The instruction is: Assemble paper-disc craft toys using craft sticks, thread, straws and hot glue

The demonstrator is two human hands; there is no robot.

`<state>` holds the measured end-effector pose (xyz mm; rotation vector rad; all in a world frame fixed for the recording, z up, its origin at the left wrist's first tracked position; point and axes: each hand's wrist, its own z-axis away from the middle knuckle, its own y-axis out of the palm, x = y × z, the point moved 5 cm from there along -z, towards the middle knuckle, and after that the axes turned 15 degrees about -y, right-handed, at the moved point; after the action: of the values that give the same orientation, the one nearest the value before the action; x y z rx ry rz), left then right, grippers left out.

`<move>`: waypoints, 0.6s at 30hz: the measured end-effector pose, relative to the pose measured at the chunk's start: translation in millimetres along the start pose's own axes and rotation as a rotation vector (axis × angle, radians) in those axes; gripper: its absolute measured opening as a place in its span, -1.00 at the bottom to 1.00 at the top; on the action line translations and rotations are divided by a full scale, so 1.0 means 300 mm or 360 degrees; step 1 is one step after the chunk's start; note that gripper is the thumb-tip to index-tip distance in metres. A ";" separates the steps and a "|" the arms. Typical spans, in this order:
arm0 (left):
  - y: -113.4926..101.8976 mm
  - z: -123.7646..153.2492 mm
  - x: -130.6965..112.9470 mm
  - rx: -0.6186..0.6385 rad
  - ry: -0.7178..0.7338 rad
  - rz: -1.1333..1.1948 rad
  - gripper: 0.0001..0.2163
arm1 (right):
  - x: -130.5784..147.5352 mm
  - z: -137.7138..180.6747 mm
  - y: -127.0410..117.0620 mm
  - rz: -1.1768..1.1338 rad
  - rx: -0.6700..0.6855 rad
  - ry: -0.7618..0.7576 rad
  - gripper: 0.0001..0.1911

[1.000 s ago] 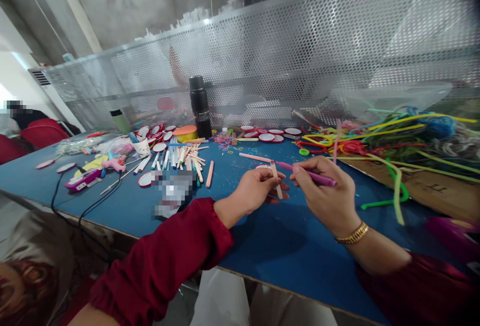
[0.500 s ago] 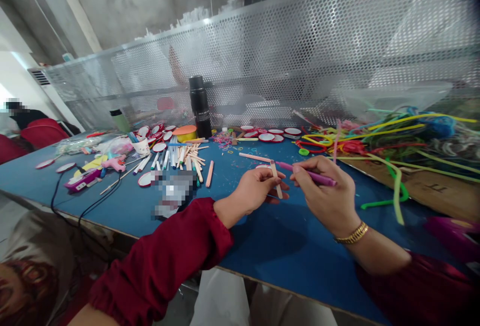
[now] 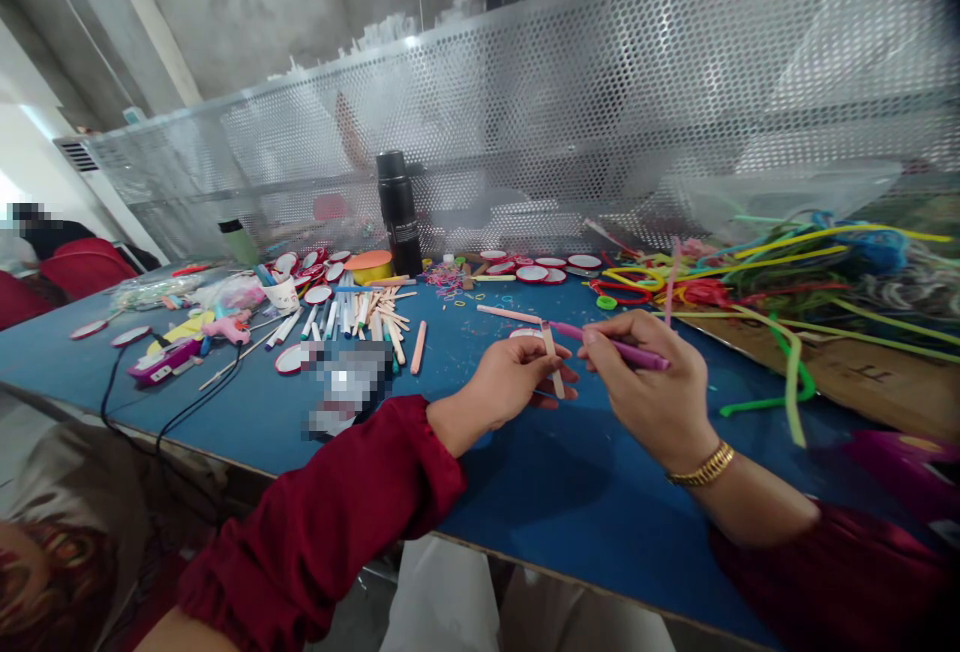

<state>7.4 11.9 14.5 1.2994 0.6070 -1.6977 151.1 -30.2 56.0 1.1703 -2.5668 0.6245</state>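
My left hand (image 3: 517, 372) pinches a pale wooden craft stick (image 3: 553, 362), held tilted above the blue table. In my right hand (image 3: 652, 382) is a purple marker (image 3: 626, 347), gripped like a pen. Its tip points left at the upper end of the stick; whether it touches, I cannot tell. Just beyond my left fingers lies a pink stick-like piece (image 3: 510, 313), partly overlapped in view by the craft stick. Behind the left hand a white disc with a red rim (image 3: 527, 332) shows in part. Another pink piece (image 3: 418, 347) rests to the left.
Several markers and loose craft sticks (image 3: 386, 307) lie left of centre, near a black bottle (image 3: 399, 214). A pink glue gun (image 3: 227, 328) with a black cable sits farther left. Coloured pipe cleaners (image 3: 799, 372) and cardboard (image 3: 862, 372) fill the right. A perforated metal screen (image 3: 562, 132) stands behind.
Both hands stay almost where they were, still holding the craft stick and the marker. My right hand and the marker have shifted very slightly left.
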 end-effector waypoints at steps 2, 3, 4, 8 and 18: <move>-0.001 -0.004 0.003 -0.0002 0.0001 -0.0012 -0.84 | 0.004 -0.001 0.001 -0.0007 0.0005 -0.0005 -0.85; -0.001 -0.005 0.004 -0.0001 0.0002 -0.0019 -0.83 | 0.006 -0.003 0.001 -0.0014 0.0008 -0.0008 -0.85; -0.001 -0.006 0.004 0.0000 0.0002 -0.0027 -0.83 | 0.010 -0.004 0.001 -0.0022 0.0011 -0.0013 -0.85; 0.002 -0.001 -0.002 -0.0002 0.0015 -0.0068 -0.83 | 0.022 -0.010 0.002 -0.0024 0.0027 -0.0027 -0.85; 0.004 0.008 -0.011 -0.0008 0.0007 -0.0036 -0.84 | 0.025 -0.010 0.003 -0.0023 0.0067 -0.0041 -0.86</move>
<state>7.4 10.5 18.7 1.2974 0.6303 -1.7110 145.7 -33.1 61.5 1.2172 -2.5761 0.6674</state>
